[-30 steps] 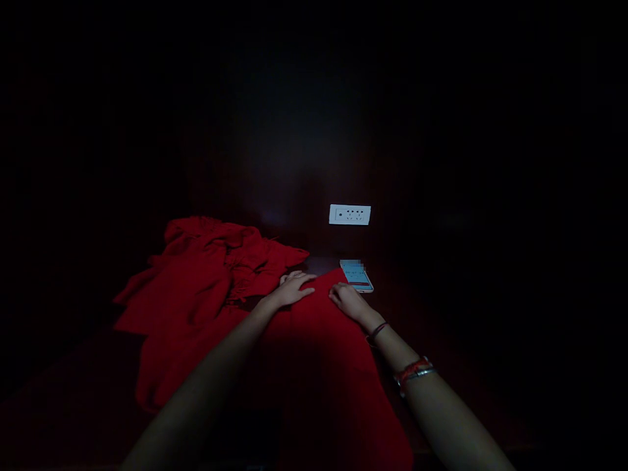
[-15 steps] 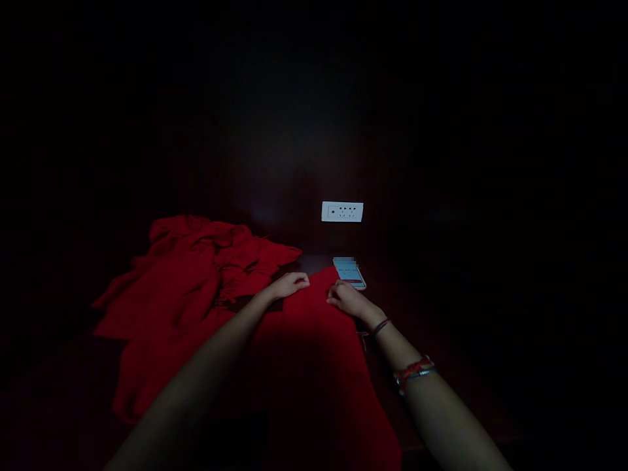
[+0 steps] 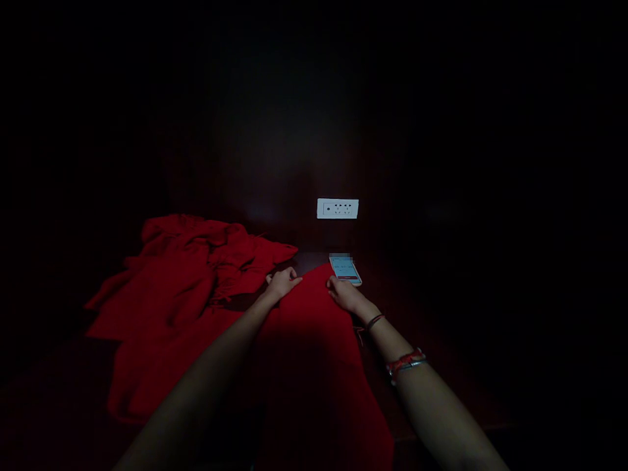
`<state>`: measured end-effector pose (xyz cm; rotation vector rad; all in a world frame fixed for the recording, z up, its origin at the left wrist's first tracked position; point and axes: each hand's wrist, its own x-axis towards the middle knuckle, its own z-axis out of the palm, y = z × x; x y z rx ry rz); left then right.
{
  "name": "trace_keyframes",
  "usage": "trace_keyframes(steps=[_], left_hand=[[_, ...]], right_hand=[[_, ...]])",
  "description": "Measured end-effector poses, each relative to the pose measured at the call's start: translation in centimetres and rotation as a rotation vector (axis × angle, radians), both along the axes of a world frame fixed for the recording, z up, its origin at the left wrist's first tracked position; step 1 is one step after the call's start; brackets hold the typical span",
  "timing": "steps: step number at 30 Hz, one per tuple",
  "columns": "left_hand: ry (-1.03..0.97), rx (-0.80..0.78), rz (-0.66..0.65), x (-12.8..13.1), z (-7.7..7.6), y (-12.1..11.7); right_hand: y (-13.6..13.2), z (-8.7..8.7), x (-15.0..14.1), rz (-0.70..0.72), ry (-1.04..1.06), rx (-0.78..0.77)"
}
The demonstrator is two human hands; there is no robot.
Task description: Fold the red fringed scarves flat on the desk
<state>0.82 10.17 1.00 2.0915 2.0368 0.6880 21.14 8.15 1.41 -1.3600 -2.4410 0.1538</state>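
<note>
A long red scarf (image 3: 314, 340) runs from the far part of the dark table toward me, its near end dropping out at the bottom of the view. My left hand (image 3: 284, 282) is closed on its left edge near the far end. Across from it, my right hand (image 3: 345, 294) pinches the right edge, with bracelets on that wrist. Pale fringe threads show below the right wrist. More red fabric (image 3: 171, 281) with fringe lies crumpled to the left; whether it joins the scarf I cannot tell. Shadow darkens the scarf's middle.
A phone (image 3: 346, 269) with a lit screen lies just beyond my right hand, by the scarf's far end. A white wall socket (image 3: 337, 209) is set in the dark panel behind. The dark table (image 3: 417, 366) extends to the right; the surroundings are nearly black.
My left hand has shifted slightly left and down along the scarf's edge, and its fingers have changed position. The scarf's far end lies flatter between the hands. The whole view has shifted slightly.
</note>
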Motion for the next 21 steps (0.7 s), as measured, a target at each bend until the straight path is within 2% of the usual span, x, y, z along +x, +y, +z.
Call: trace_keyframes(steps=[4,7,8,10,13,16,21], left_hand=[[0.091,0.174,0.019,0.6,0.7,-1.5],[0.161,0.303,-0.092,0.9,0.5,-3.6],[0.179,0.28,-0.161,0.8,0.2,-4.3],[0.211,0.135,-0.289,0.4,-0.6,-5.4],[0.229,-0.085,-0.358,-0.6,-1.6,-6.3],[0.236,-0.088,-0.317,-1.3,-1.8,-6.7],[0.281,0.094,-0.204,-2.0,-0.9,-8.0]], right_hand=[[-1.7,1.4,-0.4,-0.083,-0.126,0.174],[-3.2,1.9,-1.0,-0.024,-0.14,0.244],[-3.5,1.8,-1.1,0.014,-0.144,0.2],[-4.0,1.4,-1.3,0.054,-0.181,0.021],[-4.0,0.6,-1.3,0.04,-0.233,-0.228],[-3.7,-0.1,-1.1,0.04,-0.208,-0.241],[-4.1,0.7,-0.8,0.04,-0.117,-0.139]])
